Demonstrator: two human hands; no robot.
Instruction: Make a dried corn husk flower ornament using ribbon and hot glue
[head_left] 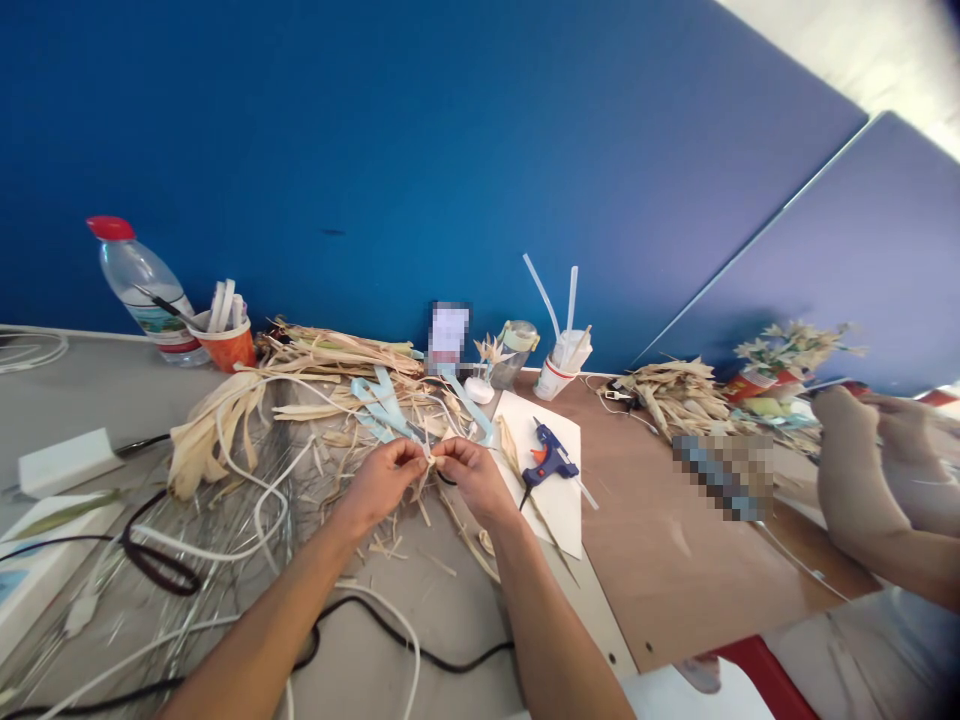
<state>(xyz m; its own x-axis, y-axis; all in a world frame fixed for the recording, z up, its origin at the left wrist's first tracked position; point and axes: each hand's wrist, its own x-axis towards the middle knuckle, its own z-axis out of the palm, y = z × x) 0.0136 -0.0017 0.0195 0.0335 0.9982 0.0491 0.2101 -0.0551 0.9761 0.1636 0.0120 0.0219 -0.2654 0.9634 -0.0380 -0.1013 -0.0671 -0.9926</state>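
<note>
My left hand (381,484) and my right hand (474,480) meet above the middle of the grey table. Thumbs and fingertips of both are pinched on a small pale strip of dried corn husk (430,461). The fingers cover most of it, so its full shape is hidden. Behind my hands lie light blue ribbon (384,402) and a pile of dried corn husks (337,358). To the right of my right hand, a blue glue gun (551,456) rests on a white sheet (564,520). Husk scraps (386,548) are scattered below my hands.
White cables (262,515) and a black cable (427,655) cross the table. A red-capped bottle (146,290), an orange cup (225,345) and a white cup with glue sticks (559,375) stand along the blue partition. At right, a co-worker's arms (862,480) reach over the brown table.
</note>
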